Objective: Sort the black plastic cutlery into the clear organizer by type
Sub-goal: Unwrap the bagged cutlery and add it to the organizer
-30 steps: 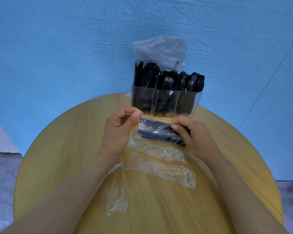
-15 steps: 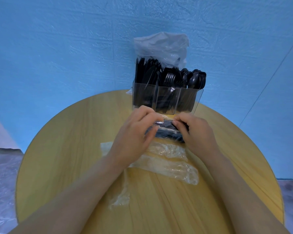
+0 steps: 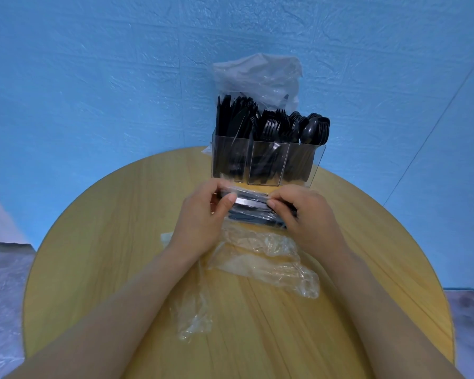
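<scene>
1. I have my left hand [image 3: 200, 214] pinching one end of a clear wrapped pack of black cutlery [image 3: 253, 212], thumb on the near side and fingers curled over the top.
2. My right hand [image 3: 307, 214] grips the other end of the same pack, thumb and fingers clamped round it, so the pack spans straight between my two grips.
3. The pack is held just above the round wooden table [image 3: 121, 228].
4. Just beyond my fingertips stands the clear organizer [image 3: 266, 165], its three compartments packed with upright black knives, forks and spoons.
5. Behind the organizer sits a crumpled plastic bag [image 3: 257, 75].
6. Nearer me than the grip, empty clear wrappers [image 3: 266, 263] lie on the table, partly under my wrists.
</scene>
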